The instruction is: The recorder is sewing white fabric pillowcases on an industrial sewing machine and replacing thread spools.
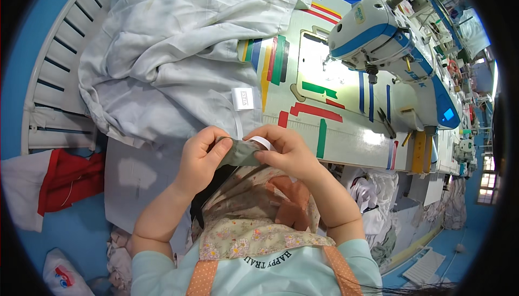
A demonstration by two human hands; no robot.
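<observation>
Both of my hands meet just off the table's near edge. My left hand (204, 155) pinches one end of a small grey-green piece of fabric (241, 153) between thumb and fingers. At its other end my right hand (286, 151) pinches the same fabric, with a curled white ribbon (260, 142) beside its fingers. A white label (243, 99) lies beyond my hands on a large heap of pale grey cloth (178, 63). From the label a narrow white strip runs down toward the fabric; where it ends is hidden.
To the right a white and blue sewing machine (373, 28) stands on a table (278, 120) marked with coloured tape. Dark snips (386, 123) lie near its base. A white slatted rack (54, 79) borders the cloth heap at left; red and white cloth (70, 179) hangs below it.
</observation>
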